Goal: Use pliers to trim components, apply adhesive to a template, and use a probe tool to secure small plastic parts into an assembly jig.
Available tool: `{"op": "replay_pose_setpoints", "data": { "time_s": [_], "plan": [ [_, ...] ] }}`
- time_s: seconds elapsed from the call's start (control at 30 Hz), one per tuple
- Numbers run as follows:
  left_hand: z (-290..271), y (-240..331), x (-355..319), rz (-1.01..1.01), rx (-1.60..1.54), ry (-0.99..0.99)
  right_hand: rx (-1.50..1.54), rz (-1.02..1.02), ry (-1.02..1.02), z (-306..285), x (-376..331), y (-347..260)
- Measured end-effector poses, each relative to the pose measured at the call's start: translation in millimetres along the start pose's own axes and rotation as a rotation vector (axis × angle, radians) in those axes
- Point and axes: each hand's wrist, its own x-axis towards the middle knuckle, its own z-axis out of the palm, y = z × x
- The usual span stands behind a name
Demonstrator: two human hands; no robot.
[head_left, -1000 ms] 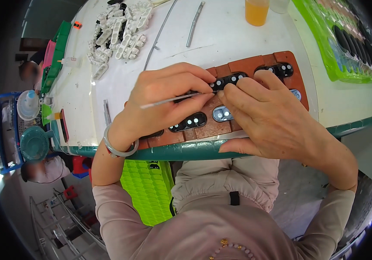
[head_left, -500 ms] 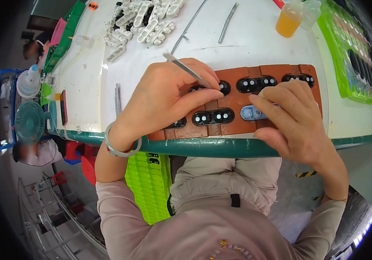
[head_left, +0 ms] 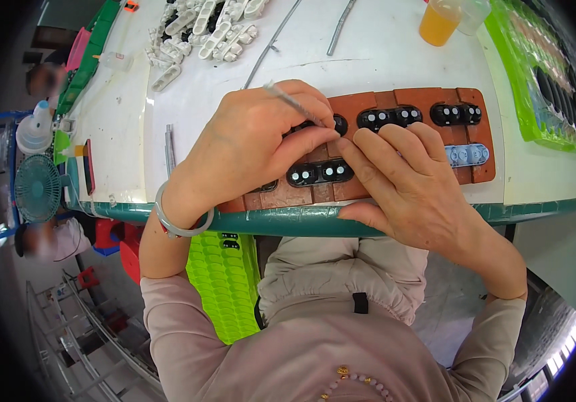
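And the left hand [head_left: 251,137] has its grip pinched tight on a thin grey tool [head_left: 286,98], slanting down over the brown block [head_left: 427,100] on the desk [head_left: 368,72]; right hand [head_left: 415,184] curls close beside, its hold impossible to tell; dotted black pieces [head_left: 320,173] sit in the block.

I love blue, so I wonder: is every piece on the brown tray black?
No, a pale blue piece sits on the brown tray beside the right hand.

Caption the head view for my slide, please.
Left hand holds a thin grey rod over a reddish-brown moulded tray of black oval pieces, right hand alongside.
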Motion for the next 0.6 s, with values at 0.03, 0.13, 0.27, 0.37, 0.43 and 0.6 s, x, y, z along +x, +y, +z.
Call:
{"op": "replay_pose_setpoints", "data": {
  "time_s": [0.03, 0.13, 0.27, 0.37, 0.43, 0.6],
  "plan": [
    [-0.9, -0.7, 0.5, 0.022, 0.007, -0.014, -0.002, 0.001, 0.003, 0.0, 0.4, 0.1],
    [1.4, -2.3, 0.0, 0.040, 0.007, 0.004, 0.006, 0.002, -0.001, 0.5, 0.8, 1.1],
    [0.8, -0.2, 0.3, -0.037, -0.070, -0.011, 0.033, 0.010, 0.008, 3.1, 1.2, 1.0],
    [-1.2, 3.2, 3.8, -0.088, -0.060, -0.051, 0.050, 0.021, 0.025, 2.2, 0.7, 1.7],
    [-0.8, 2.1, 3.8, -0.046, -0.047, -0.020, 0.060, 0.030, -0.054, 1.2, 0.0, 2.2],
    [2.3, -1.9, 1.0, -0.035, -0.062, 0.012, 0.066, 0.024, -0.031, 2.5, -0.3, 2.1]
  ]
}}
